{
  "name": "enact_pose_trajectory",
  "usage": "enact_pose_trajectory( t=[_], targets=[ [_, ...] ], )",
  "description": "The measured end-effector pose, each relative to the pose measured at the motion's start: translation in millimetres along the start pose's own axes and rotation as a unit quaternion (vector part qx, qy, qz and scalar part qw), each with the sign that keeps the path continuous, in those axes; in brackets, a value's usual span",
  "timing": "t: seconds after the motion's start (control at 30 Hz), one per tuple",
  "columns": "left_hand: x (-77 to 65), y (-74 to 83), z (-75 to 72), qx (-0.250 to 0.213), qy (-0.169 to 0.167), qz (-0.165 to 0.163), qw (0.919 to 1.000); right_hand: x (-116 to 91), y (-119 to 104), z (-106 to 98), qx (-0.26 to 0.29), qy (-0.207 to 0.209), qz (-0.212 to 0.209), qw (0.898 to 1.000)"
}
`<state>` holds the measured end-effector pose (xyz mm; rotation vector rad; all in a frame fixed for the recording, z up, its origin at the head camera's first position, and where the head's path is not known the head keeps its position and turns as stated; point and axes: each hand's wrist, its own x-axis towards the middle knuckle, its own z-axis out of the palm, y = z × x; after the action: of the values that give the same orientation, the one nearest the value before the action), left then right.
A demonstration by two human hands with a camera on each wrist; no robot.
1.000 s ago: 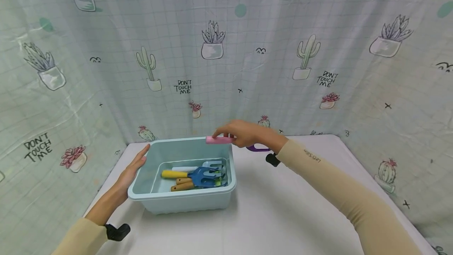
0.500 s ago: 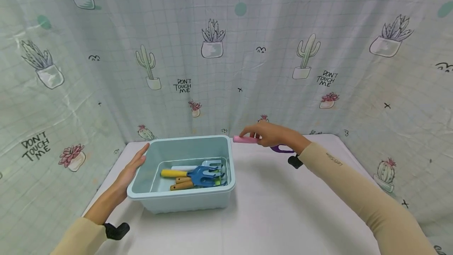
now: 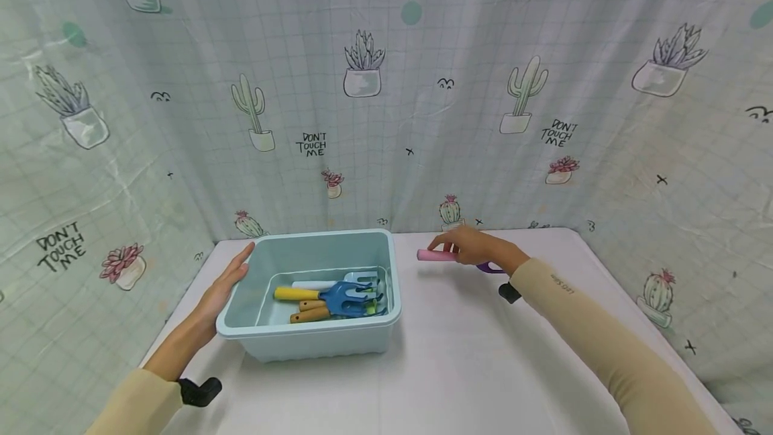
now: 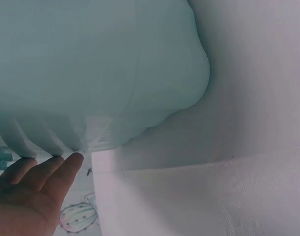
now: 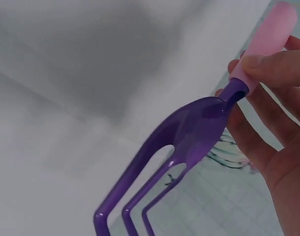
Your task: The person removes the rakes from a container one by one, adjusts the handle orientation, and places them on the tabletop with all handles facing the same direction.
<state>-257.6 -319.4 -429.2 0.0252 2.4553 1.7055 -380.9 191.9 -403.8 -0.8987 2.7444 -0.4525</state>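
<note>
A light blue plastic box stands on the left half of the table. My left hand rests on its left side, and its fingers lie nearly straight against the outer wall in the left wrist view. Right of the box, my right hand pinches the pink handle of a hand rake. The rake's purple head has three bent tines, their tips cut off in the right wrist view. In the head view the hand hides much of the rake.
Inside the box lie several garden tools: a blue hand fork with a yellow handle, wooden-handled tools and one with a white handle. A white table spans the scene. A cactus-print curtain hangs behind and at both sides.
My right hand has carried the hand rake from above the box's right rim to the right, then lower towards the table. The left hand and the box have stayed put.
</note>
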Motion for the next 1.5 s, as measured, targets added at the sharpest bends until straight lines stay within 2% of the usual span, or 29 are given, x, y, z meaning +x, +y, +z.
enact_pose_trajectory(
  t=[0.23, 0.63, 0.93, 1.2, 1.5],
  targets=[
    [1.0, -2.0, -0.3, 0.001, -0.004, 0.001, 1.0000, 3.2, 18.6, 23.4, 0.004, -0.007, -0.003, 1.000],
    [3.7, -0.4, -1.8, 0.004, -0.003, 0.007, 1.0000, 8.2, 31.9, 44.4, 0.017, -0.006, -0.019, 1.000],
    [3.4, 0.7, -1.3, 0.005, -0.004, -0.002, 1.0000, 7.8, 31.6, 49.7, 0.015, -0.011, 0.002, 1.000],
    [4.3, -0.2, -1.8, 0.007, -0.003, -0.002, 1.0000, 7.8, 30.5, 50.3, 0.002, -0.001, 0.001, 1.000],
    [3.1, 0.5, -1.4, -0.001, -0.004, -0.009, 0.9999, 9.0, 31.8, 50.6, -0.009, -0.009, -0.010, 1.000]
  ],
)
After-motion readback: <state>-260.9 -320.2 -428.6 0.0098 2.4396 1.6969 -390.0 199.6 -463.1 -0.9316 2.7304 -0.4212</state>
